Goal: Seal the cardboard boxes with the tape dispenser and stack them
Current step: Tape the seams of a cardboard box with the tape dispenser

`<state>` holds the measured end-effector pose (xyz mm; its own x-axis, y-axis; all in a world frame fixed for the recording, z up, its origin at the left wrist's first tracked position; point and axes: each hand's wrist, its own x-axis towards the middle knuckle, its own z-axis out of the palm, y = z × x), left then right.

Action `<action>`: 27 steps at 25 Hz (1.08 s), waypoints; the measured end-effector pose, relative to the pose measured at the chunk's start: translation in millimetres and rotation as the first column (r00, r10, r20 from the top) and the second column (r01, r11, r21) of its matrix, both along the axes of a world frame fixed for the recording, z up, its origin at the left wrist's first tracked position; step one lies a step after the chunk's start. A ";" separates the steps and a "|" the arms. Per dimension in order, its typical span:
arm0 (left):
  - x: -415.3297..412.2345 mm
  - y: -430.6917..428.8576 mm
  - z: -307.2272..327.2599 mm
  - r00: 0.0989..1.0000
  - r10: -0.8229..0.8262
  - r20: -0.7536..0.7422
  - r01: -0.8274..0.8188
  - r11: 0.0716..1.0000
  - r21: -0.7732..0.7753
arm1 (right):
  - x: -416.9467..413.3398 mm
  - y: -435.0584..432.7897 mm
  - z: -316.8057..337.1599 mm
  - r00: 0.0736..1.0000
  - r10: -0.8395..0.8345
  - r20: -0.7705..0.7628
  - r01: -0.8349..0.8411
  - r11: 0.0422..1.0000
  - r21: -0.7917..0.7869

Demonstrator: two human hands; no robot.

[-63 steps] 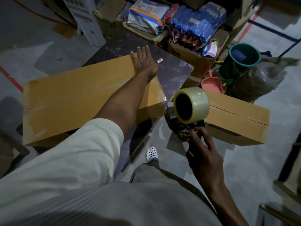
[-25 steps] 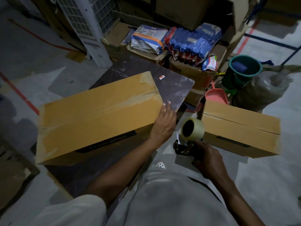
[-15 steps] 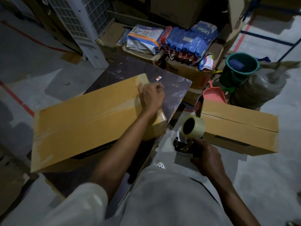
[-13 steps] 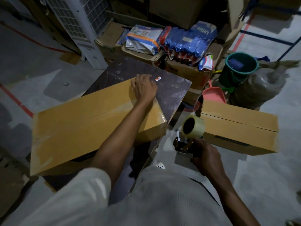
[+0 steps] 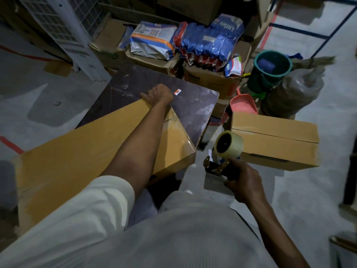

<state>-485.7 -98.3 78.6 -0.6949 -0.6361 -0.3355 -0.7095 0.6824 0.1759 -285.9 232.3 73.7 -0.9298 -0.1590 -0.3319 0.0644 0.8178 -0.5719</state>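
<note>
Now | left grip [image 5: 158, 93] curled over far corner of cardboard box [image 5: 77, 151] | right grip [image 5: 245, 182] clamped on tape dispenser [image 5: 222, 157], clear of box

Left hand [image 5: 157, 93] on box [image 5: 77, 151] (dispenser [image 5: 225, 149] beside)

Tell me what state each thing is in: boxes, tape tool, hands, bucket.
large box, closed, lying on the table, tape along its top.
small box, flaps closed, on the floor; tape not discernible.
tape dispenser, held in the air, off both boxes.
left hand, fingers curled over the large box's far end.
right hand, grips the tape dispenser's handle.
bucket, upright, blue thing inside.
</note>
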 end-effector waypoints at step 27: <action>304.4 137.3 -31.9 0.668 -0.373 -0.643 0.252 0.927 -0.277 | 102.3 90.0 21.0 0.998 0.056 0.040 -0.036 0.922 -0.387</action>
